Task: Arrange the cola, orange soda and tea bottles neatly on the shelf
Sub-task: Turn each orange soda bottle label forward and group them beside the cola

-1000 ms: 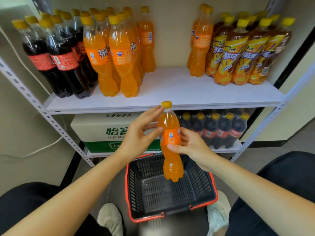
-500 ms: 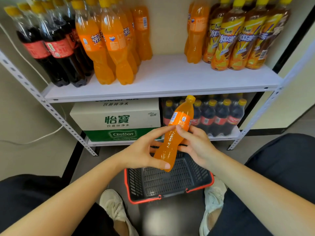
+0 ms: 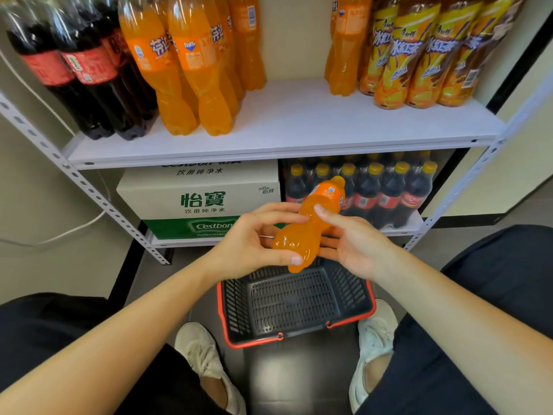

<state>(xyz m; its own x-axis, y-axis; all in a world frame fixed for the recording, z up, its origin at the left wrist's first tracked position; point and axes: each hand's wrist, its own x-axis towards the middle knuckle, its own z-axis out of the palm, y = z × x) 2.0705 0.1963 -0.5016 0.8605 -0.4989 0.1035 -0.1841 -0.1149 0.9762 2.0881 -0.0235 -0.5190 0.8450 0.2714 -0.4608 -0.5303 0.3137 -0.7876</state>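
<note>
I hold a small orange soda bottle [image 3: 311,226] tilted, cap pointing up and to the right, above the basket. My left hand [image 3: 251,244] grips its base with thumb and fingers. My right hand [image 3: 350,241] touches its middle from the right, fingers partly spread. On the white upper shelf [image 3: 299,130] stand cola bottles [image 3: 80,70] at the left, orange soda bottles [image 3: 185,70] beside them, two more orange soda bottles [image 3: 344,49] right of a gap, and tea bottles [image 3: 431,55] at the far right.
A black basket with a red rim [image 3: 296,339] sits on the floor between my feet, with nothing in it. The lower shelf holds a white and green water carton [image 3: 200,199] and a pack of small cola bottles [image 3: 383,193]. Perforated metal shelf posts [image 3: 89,190] slant at both sides.
The bottle went from upright to tilted with its cap to the right and sank lower. My left hand slid from its neck down to its base. My view dropped toward the lower shelf.
</note>
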